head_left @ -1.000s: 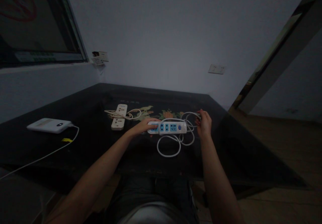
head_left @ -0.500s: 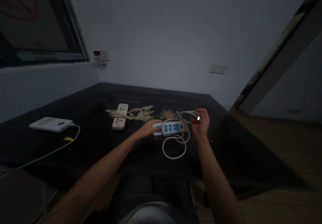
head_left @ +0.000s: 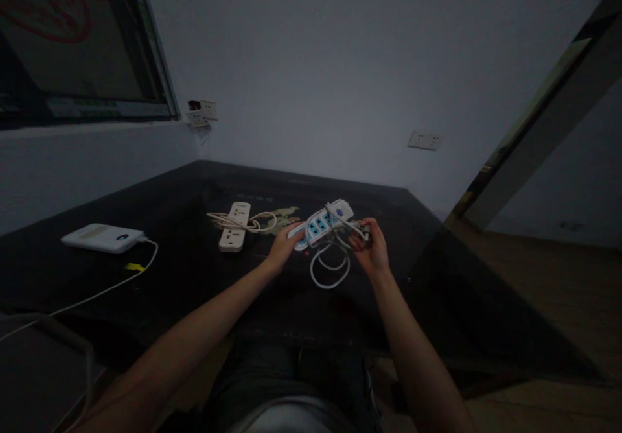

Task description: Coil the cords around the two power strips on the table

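Gripped at its near left end by my left hand [head_left: 284, 246], a white power strip with blue sockets [head_left: 321, 223] slants up to the right above the table. Its white cord [head_left: 330, 286] wraps across the strip and hangs in a loop below. My right hand [head_left: 372, 248] is closed around the cord's plug end [head_left: 364, 231], just right of the strip; the fingers partly hide the plug. A second, cream power strip [head_left: 234, 229] lies on the table to the left of my left hand, with its own cord [head_left: 253, 223] bundled across its middle.
The dark glossy table [head_left: 204, 187] has a flower print in its middle. On the left lies a white box-like device [head_left: 101, 237] with a cable [head_left: 92, 298] running off the near edge, beside a yellow scrap [head_left: 135, 267]. Wall sockets [head_left: 424, 140] sit behind.
The power strip has tilted, its far end swinging up and away. My right hand has moved left, bringing the plug closer to the strip, and the cord now crosses its far end.
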`<act>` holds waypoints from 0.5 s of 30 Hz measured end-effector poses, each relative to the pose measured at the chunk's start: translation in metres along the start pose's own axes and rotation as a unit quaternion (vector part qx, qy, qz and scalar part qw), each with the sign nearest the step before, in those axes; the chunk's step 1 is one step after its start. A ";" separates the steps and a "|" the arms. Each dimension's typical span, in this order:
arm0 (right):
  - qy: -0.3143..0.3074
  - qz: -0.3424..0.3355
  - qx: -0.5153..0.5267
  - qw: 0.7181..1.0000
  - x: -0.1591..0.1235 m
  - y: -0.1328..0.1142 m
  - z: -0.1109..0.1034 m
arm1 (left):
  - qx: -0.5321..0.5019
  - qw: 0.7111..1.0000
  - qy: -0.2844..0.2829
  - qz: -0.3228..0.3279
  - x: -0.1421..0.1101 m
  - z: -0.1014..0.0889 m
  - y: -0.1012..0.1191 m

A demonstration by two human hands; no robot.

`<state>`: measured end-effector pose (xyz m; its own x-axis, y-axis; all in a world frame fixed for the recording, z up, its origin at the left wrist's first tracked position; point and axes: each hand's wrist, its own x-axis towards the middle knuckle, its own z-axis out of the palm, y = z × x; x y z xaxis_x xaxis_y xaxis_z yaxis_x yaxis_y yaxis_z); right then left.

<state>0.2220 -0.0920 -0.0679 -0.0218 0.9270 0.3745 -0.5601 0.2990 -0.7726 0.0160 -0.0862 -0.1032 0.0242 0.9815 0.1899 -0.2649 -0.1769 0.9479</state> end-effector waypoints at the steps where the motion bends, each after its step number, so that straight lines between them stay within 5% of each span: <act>1: -0.009 0.008 -0.014 1.000 -0.002 0.002 0.003 | -0.015 1.000 0.011 0.002 0.000 0.000 0.001; 6: -0.041 0.028 -0.072 0.996 -0.007 0.009 0.011 | -0.082 0.996 0.040 0.008 0.001 -0.001 0.008; 15: -0.159 0.155 -0.023 0.975 -0.018 0.022 0.028 | -0.163 0.977 0.135 0.019 0.016 -0.018 0.006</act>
<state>0.1874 -0.1089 -0.0772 -0.4439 0.8592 0.2546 -0.4490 0.0326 -0.8929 -0.0024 -0.0704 -0.0988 -0.2344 0.9662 0.1075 -0.5550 -0.2238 0.8012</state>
